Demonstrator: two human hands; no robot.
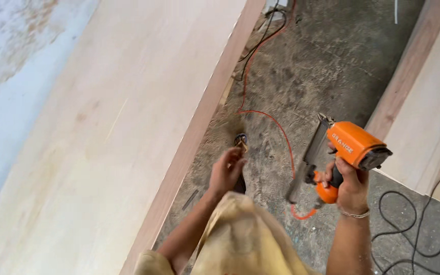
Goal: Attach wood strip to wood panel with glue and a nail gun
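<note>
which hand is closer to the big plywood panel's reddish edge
Left. The left hand hangs just right of the reddish edge, not touching. The right hand is much farther right, gripping the orange nail gun.

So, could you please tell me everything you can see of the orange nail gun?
The orange nail gun has a bright orange body with a dark rear cap, a long grey metal magazine slanting down to the left, and an orange air hose trailing from its handle base across the floor. The right hand wraps its handle, holding it in the air above the dusty concrete.
</note>
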